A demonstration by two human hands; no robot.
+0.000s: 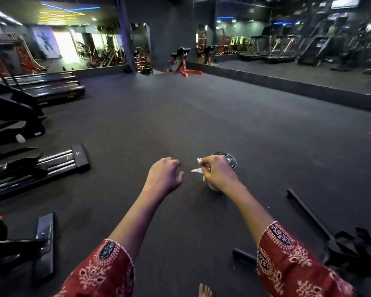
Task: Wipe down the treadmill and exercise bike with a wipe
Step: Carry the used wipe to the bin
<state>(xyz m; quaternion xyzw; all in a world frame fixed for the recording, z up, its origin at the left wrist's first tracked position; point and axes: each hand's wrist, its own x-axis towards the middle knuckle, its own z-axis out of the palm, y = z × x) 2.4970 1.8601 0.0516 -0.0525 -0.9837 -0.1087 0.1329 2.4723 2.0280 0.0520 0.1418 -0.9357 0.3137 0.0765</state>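
The right hand, its grip pinching a thin white crumpled wipe just above a round clear-domed tub, with the left hand slack and empty beside it, is likely fetching the wipe, which next needs carrying to the black treadmill far left.

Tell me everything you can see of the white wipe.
The wipe is white, thin and crumpled, like soft tissue. The right hand pinches it in curled fingers, so only small tufts poke out toward the left hand, which does not touch it. It is held above the dark floor, by a round container with a shiny lid.
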